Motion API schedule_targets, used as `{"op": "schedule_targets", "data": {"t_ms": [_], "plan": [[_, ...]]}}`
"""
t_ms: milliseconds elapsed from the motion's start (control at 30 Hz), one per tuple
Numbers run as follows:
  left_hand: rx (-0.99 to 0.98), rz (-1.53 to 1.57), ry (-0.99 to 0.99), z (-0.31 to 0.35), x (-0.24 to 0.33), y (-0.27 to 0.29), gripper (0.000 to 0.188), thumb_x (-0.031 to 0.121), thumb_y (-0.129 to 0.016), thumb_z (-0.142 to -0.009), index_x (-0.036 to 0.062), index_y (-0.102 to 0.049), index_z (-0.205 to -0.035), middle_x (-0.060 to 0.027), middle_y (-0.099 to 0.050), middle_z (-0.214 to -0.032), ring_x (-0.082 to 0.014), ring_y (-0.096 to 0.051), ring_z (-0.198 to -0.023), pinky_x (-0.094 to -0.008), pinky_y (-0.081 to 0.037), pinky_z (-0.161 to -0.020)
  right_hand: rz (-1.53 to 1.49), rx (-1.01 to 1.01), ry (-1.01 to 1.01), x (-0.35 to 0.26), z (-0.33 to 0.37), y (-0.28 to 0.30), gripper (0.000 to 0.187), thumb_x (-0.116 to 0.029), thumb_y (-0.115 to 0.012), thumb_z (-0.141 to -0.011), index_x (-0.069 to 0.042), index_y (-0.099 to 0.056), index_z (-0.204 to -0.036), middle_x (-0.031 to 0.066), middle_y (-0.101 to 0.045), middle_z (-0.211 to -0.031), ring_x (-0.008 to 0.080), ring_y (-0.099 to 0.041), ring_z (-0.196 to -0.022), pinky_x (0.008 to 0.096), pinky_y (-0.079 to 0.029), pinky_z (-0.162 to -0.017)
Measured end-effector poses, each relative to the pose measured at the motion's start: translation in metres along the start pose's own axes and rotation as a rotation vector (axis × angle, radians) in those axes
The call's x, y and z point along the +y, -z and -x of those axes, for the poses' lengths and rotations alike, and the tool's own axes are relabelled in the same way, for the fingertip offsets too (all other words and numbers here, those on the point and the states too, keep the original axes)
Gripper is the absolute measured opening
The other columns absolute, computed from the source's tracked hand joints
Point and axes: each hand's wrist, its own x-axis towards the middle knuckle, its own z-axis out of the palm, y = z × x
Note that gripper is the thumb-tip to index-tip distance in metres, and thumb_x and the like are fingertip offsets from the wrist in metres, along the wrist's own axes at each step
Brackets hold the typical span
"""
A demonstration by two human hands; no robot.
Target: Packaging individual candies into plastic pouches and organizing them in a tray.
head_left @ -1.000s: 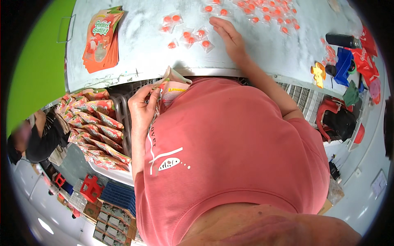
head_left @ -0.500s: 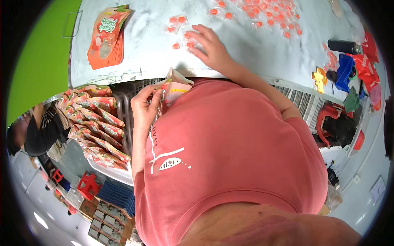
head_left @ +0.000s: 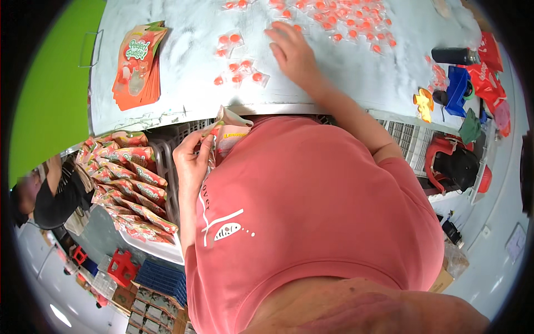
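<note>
My left hand (head_left: 192, 155) grips the edge of a red and white candy pouch (head_left: 232, 133) below the table's front edge, against my shirt. The pouch's top gapes toward the table. My right hand (head_left: 296, 57) is over the table with its fingers spread, and its fingertips are close to a wrapped orange-red candy (head_left: 297, 28). No candy shows in its grasp. To its left lies a small cluster of clear-wrapped candies (head_left: 239, 73), with a second little group (head_left: 229, 43) just beyond. A larger spread of candies (head_left: 356, 23) covers the far right part of the table.
Flat pouches are stacked (head_left: 136, 69) on the table's left side. Several plump pouches (head_left: 133, 181) stand in a white crate (head_left: 158, 245) at my left. A dark bottle (head_left: 453, 55), a blue holder (head_left: 458, 92) and a yellow item (head_left: 424, 104) sit at the right edge.
My right hand has moved right, off the small candy cluster. More candies now show in that cluster. My left hand keeps hold of the pouch, and the whole view has shifted slightly.
</note>
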Motion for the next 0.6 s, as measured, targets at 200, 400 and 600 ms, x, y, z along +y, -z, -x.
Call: {"op": "schedule_targets", "data": {"t_ms": [200, 400, 600], "plan": [[0.008, -0.046, 0.007, -0.001, -0.005, 0.0, 0.011, 0.003, -0.067, -0.089, -0.0021, -0.069, -0.098, -0.0116, -0.067, -0.078, -0.0126, -0.062, -0.067, -0.0268, -0.049, -0.063, 0.194, -0.169, 0.125, 0.01, -0.005, 0.001, 0.035, -0.005, -0.064, -0.085, -0.004, -0.06, -0.12, 0.0093, -0.056, -0.126, 0.0295, -0.052, -0.119, 0.0432, -0.042, -0.102], [0.013, -0.046, 0.025, 0.002, -0.006, 0.0, 0.011, 0.003, -0.068, -0.088, -0.0029, -0.069, -0.097, -0.0121, -0.066, -0.076, -0.0135, -0.062, -0.063, -0.0273, -0.048, -0.059, -0.03, -0.169, 0.094, -0.004, -0.001, -0.011, 0.035, 0.0, -0.059, -0.087, -0.006, -0.061, -0.122, 0.01, -0.057, -0.126, 0.0309, -0.055, -0.115, 0.0398, -0.047, -0.097], [0.027, -0.044, 0.013, 0.005, 0.0, 0.002, 0.01, 0.003, -0.068, -0.088, -0.0021, -0.069, -0.096, -0.0094, -0.063, -0.073, -0.0111, -0.058, -0.061, -0.0267, -0.046, -0.057, -0.335, -0.116, -0.086, -0.006, -0.015, -0.02, 0.033, 0.002, -0.051, -0.094, -0.006, -0.062, -0.124, 0.0109, -0.058, -0.128, 0.0275, -0.059, -0.111, 0.0334, -0.048, -0.094]]}}
